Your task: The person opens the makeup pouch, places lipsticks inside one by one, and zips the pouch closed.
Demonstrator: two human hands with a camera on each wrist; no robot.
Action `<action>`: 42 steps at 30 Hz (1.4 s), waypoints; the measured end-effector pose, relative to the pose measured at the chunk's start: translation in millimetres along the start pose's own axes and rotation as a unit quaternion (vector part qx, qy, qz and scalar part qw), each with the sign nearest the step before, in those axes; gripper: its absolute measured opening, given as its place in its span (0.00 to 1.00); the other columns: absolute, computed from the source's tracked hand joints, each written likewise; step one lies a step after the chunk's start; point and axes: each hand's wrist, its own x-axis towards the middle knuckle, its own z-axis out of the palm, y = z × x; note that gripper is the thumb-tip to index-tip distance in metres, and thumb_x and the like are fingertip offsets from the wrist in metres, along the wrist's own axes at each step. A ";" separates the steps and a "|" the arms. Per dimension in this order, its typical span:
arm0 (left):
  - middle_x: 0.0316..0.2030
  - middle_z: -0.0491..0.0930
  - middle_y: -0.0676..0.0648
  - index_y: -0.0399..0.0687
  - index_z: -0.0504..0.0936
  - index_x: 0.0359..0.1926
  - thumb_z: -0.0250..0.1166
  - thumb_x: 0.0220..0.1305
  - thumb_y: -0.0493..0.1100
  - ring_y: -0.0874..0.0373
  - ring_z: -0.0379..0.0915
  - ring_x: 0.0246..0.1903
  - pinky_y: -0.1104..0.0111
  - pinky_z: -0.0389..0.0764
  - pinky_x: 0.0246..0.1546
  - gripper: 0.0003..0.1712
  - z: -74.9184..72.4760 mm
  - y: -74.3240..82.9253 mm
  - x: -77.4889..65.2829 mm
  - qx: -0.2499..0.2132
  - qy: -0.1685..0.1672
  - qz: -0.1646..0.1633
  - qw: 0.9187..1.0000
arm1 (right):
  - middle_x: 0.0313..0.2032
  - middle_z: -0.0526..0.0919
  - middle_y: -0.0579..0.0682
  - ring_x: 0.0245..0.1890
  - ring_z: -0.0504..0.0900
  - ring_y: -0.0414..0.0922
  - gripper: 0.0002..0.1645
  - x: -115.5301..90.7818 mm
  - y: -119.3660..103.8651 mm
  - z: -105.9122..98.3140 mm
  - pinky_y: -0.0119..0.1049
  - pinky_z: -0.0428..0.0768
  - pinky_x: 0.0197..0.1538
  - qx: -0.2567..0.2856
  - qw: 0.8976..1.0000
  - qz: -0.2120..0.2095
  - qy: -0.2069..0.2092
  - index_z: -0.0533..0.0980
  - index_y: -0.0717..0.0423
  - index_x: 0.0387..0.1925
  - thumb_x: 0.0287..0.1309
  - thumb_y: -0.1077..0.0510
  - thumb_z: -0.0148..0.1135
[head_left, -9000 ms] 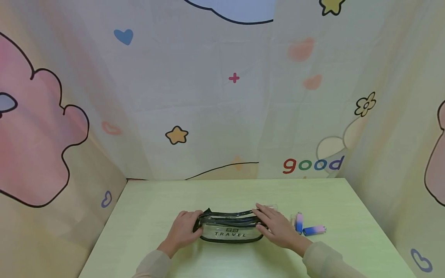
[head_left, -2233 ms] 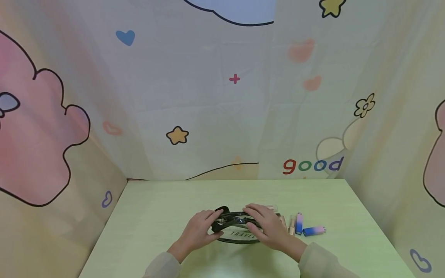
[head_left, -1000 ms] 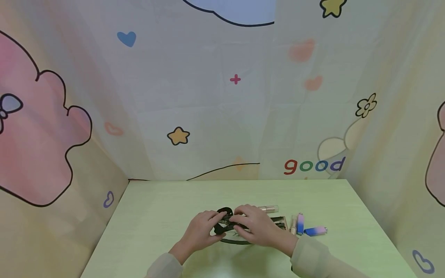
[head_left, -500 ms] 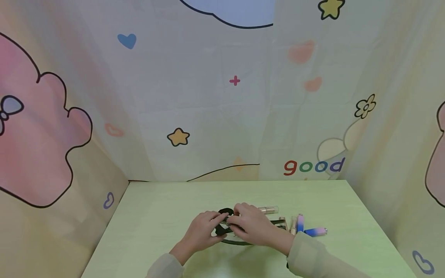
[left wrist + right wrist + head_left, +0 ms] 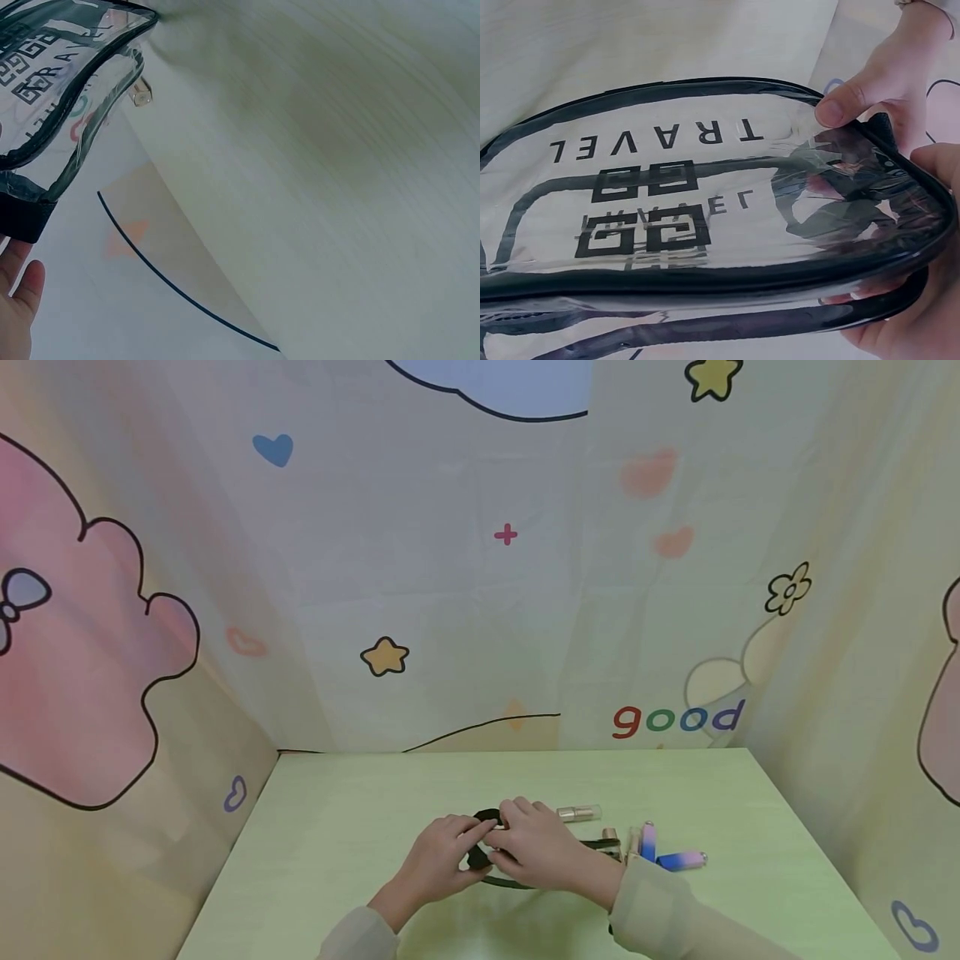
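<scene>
A clear plastic toiletry bag (image 5: 525,240) with black piping and the word TRAVEL on its side is between both hands. My left hand (image 5: 435,860) grips its left end, thumb on the near side and fingers over the top. My right hand (image 5: 543,847) has its fingers bent over the top edge close beside the left fingertips and hides most of the bag in the head view. In the right wrist view the left thumb (image 5: 841,103) presses the bag's corner, and the right hand (image 5: 930,300) holds the rounded end. A black end tab (image 5: 26,217) shows in the left wrist view.
A gold lipstick tube with a clear cap (image 5: 579,813) lies behind the bag. To the right are another slim gold tube (image 5: 634,842) and two blue-and-pink tubes, one pointing away (image 5: 648,842) and one sideways (image 5: 681,861). A printed curtain (image 5: 450,585) surrounds the table (image 5: 337,802).
My right hand has slid left along the bag's top from its right end to beside my left hand, its fingers bending more. Earlier, the bag and left hand shifted slightly right.
</scene>
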 end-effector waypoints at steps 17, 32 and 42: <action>0.38 0.77 0.55 0.52 0.75 0.51 0.69 0.40 0.56 0.62 0.74 0.38 0.70 0.75 0.39 0.34 -0.8 1.0 -1.5 -0.005 -0.021 -0.008 1.000 | 0.37 0.73 0.46 0.36 0.67 0.43 0.18 1.6 -5.9 -4.3 0.40 0.69 0.40 -0.003 0.995 0.006 -0.095 0.76 0.38 0.41 0.57 0.38 0.46; 0.38 0.77 0.55 0.53 0.75 0.50 0.70 0.38 0.55 0.62 0.74 0.38 0.69 0.75 0.39 0.34 -1.5 0.5 -1.5 -0.001 -0.021 -0.013 1.000 | 0.29 0.70 0.44 0.29 0.63 0.40 0.14 3.7 -6.3 0.7 0.35 0.67 0.33 0.051 0.996 0.034 -0.066 0.75 0.44 0.33 0.56 0.42 0.50; 0.44 0.77 0.54 0.51 0.74 0.52 0.68 0.43 0.53 0.61 0.74 0.43 0.68 0.76 0.39 0.32 1.8 2.1 -2.7 -0.023 -0.003 -0.026 0.999 | 0.28 0.69 0.45 0.25 0.60 0.38 0.13 3.1 -3.2 3.7 0.27 0.60 0.25 0.085 0.994 0.047 -0.053 0.74 0.47 0.35 0.56 0.45 0.51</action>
